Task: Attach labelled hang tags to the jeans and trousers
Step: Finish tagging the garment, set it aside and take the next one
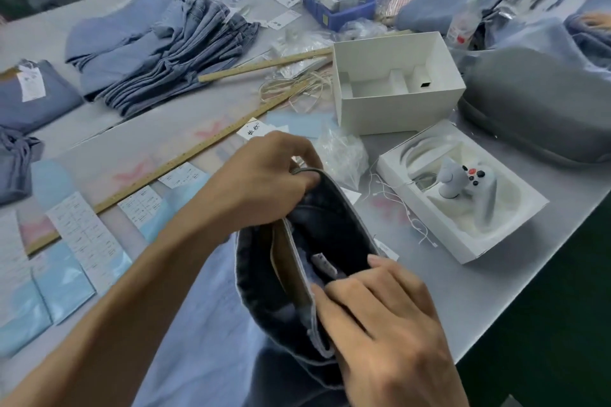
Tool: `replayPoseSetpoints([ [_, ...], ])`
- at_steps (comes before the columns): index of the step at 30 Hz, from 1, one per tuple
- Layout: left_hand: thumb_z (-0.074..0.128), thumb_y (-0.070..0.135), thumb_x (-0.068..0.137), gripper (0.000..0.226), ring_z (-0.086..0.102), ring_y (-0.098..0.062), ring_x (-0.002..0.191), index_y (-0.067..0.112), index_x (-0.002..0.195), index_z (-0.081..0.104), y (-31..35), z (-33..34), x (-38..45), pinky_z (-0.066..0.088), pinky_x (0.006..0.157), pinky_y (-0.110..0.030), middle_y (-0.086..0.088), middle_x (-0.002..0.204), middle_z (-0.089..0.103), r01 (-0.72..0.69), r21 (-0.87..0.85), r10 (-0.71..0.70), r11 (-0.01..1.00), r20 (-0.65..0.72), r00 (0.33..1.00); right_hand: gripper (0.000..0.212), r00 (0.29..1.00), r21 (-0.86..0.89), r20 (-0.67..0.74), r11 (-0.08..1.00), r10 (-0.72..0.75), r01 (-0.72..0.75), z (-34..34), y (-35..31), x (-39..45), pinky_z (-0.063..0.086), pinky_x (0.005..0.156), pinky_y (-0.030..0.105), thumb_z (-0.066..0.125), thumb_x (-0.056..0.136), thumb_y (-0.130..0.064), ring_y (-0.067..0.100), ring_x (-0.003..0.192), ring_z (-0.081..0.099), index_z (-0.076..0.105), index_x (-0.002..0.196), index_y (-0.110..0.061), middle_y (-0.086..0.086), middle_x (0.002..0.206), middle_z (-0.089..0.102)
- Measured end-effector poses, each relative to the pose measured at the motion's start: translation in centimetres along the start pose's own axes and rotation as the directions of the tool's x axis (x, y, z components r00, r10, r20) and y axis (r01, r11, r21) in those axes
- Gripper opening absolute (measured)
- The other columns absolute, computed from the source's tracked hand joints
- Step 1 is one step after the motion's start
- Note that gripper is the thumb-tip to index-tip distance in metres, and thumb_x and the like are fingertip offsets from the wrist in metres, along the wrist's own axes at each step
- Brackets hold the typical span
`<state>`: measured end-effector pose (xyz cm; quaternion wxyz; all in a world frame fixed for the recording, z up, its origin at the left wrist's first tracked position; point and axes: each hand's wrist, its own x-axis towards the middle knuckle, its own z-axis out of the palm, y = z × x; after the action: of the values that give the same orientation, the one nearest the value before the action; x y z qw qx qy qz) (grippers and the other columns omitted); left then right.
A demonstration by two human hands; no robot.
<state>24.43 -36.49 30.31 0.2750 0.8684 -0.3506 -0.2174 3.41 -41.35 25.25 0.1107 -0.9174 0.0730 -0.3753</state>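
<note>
Grey worktable (413, 291) runs under everything, carrying a slumped stack of folded blue denim trousers (158, 53) at the far left and a long wooden ruler (172, 165) lying slantwise across the middle. Smaller, to the right, stand an empty white cardboard box (396, 82) and a white moulded tray (463, 195) holding a pale controller. White printed hang tags over light blue cards (82, 235) lie in a row at the near left, well apart from both hands.

Nearest the camera is a dark blue pair of jeans (264, 274), its waistband held open, the opening's long axis running from upper right down toward the camera. The left hand (261, 178) grips the far end of the waistband, fingers curled over its edge. The right hand (386, 314) pinches the near edge, thumb and fingers folded onto the cloth. Just beyond the right fingertips (377, 261), inside the opening, sits a small pale sewn-in label (322, 263).

No tag hangs on these jeans yet, so I judge the fixing point is still being sought. The right hand is nearer that label; the left is nearer the loose tags.
</note>
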Motion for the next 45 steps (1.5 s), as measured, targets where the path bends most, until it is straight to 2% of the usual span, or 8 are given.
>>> replayPoseSetpoints([
  [7, 0.07, 0.018, 0.094, 0.017, 0.052, -0.011, 0.049, 0.034, 0.09, 0.073, -1.4, 0.1, -0.5, 0.042, 0.051, -0.018, 0.0, 0.066, 0.07, -0.076, -0.237, 0.092, 0.969, 0.058, 0.994, 0.034, 0.999, 0.046, 0.049, 0.999, -0.004, 0.001, -1.1, 0.8, -1.2, 0.05, 0.083, 0.029, 0.055, 0.1, -0.014, 0.013, 0.068, 0.066, 0.079, 0.078, -0.022, -0.009, 0.078, 0.069],
  [11, 0.066, 0.018, 0.096, 0.019, 0.053, -0.008, 0.05, 0.038, 0.094, 0.069, -1.3, 0.8, -1.3, 0.044, 0.053, -0.025, 0.003, 0.07, 0.068, -0.095, -0.143, 0.104, 0.985, 0.06, 0.993, 0.018, 0.961, 0.224, 0.138, 0.937, 0.241, -0.267, -1.8, 1.0, -1.4, 0.051, 0.075, 0.025, 0.064, 0.092, -0.013, 0.008, 0.077, 0.066, 0.079, 0.089, -0.023, -0.014, 0.09, 0.072],
  [19, 0.062, 0.022, 0.093, 0.02, 0.059, -0.006, 0.07, 0.041, 0.089, 0.064, -0.1, 2.5, -0.5, 0.052, 0.072, -0.035, 0.012, 0.074, 0.066, -0.031, 0.039, 0.031, 0.999, 0.001, 1.0, 0.015, 0.588, 0.228, 0.647, 0.613, 0.485, -0.756, 0.8, 5.0, 1.1, 0.043, 0.069, 0.013, 0.077, 0.081, -0.042, 0.001, 0.078, 0.059, 0.075, 0.095, -0.04, -0.019, 0.09, 0.061],
  [28, 0.062, 0.021, 0.091, 0.019, 0.057, -0.004, 0.064, 0.04, 0.088, 0.066, -0.6, 2.9, -0.1, 0.046, 0.065, -0.029, 0.012, 0.073, 0.067, -0.015, 0.039, 0.014, 0.999, 0.017, 1.0, 0.014, 0.45, 0.389, 0.665, 0.238, 0.596, -0.89, 2.0, 5.5, 0.5, 0.058, 0.081, 0.045, 0.075, 0.087, -0.03, 0.027, 0.081, 0.071, 0.078, 0.084, -0.043, 0.0, 0.076, 0.076],
  [34, 0.063, 0.015, 0.095, 0.019, 0.063, -0.014, 0.066, 0.034, 0.093, 0.068, -0.6, 2.8, -0.2, 0.053, 0.067, -0.036, 0.006, 0.08, 0.071, -0.154, -0.192, 0.144, 0.969, -0.062, 0.988, 0.018, 0.464, 0.428, 0.653, 0.214, 0.598, -0.878, 2.1, 5.7, 0.4, 0.058, 0.077, 0.033, 0.074, 0.088, -0.023, 0.02, 0.079, 0.072, 0.079, 0.085, -0.04, -0.004, 0.078, 0.076],
  [38, 0.06, 0.017, 0.095, 0.016, 0.07, -0.013, 0.094, 0.011, 0.108, 0.066, -2.3, 1.2, -0.9, 0.055, 0.08, -0.027, 0.0, 0.102, 0.073, -0.478, -0.383, 0.002, 0.79, -0.778, 0.628, 0.024, 0.475, 0.533, 0.518, 0.166, 0.711, -0.83, 1.9, 7.9, 0.7, 0.054, 0.064, 0.018, 0.068, 0.093, -0.013, 0.01, 0.071, 0.066, 0.079, 0.092, -0.034, -0.005, 0.08, 0.074],
  [41, 0.054, 0.02, 0.09, 0.014, 0.063, -0.016, 0.071, 0.013, 0.099, 0.063, -5.9, 1.3, -2.8, 0.046, 0.064, -0.034, 0.002, 0.078, 0.068, -0.432, -0.578, -0.451, 0.693, -0.814, 0.366, 0.017, 0.527, 0.523, 0.33, 0.314, 0.783, -0.793, 1.0, 10.1, 1.1, 0.049, 0.059, 0.019, 0.066, 0.096, -0.025, 0.007, 0.068, 0.055, 0.075, 0.102, -0.038, 0.002, 0.082, 0.063],
  [45, 0.057, 0.032, 0.092, 0.015, 0.065, -0.015, 0.089, 0.029, 0.101, 0.068, -6.4, 7.7, -6.1, 0.048, 0.078, -0.038, 0.009, 0.094, 0.07, -0.126, -0.384, -0.162, 0.915, -0.636, 0.754, 0.018, 0.703, 0.491, 0.065, 0.591, 0.708, -0.64, 0.0, 10.5, 2.3, 0.047, 0.072, 0.008, 0.064, 0.096, -0.026, 0.004, 0.085, 0.064, 0.071, 0.104, -0.04, -0.004, 0.102, 0.068],
])
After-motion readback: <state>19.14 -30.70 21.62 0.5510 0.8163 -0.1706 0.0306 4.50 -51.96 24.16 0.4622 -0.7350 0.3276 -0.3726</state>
